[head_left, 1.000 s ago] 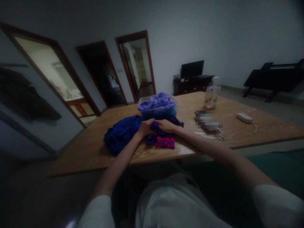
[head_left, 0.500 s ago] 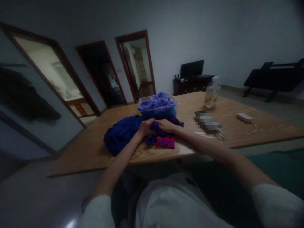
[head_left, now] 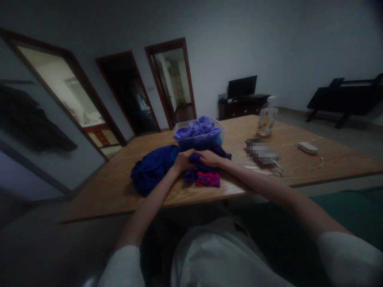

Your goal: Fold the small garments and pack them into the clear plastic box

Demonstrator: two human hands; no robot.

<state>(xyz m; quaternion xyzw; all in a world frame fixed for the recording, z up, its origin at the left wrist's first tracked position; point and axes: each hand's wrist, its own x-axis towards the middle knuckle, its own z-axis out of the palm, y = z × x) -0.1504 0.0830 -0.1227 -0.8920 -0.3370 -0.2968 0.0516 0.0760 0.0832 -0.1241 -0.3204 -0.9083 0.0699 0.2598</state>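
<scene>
Both hands closed on the small purple-and-pink striped cloth (head_left: 203, 175): left hand (head_left: 183, 160) grips its left edge, right hand (head_left: 210, 158) pinches the top. Cloth sits on the wooden table (head_left: 299, 167), dark blue garment (head_left: 152, 167) just left, clear plastic box of lilac fabric (head_left: 200, 133) behind.

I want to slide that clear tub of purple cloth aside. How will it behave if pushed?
The clear tub looks light: thin plastic, holding only purple cloth. It would probably slide easily on the smooth wooden table. Low and wide, it seems unlikely to tip, though cloth heaped above the rim might spill over.
</scene>
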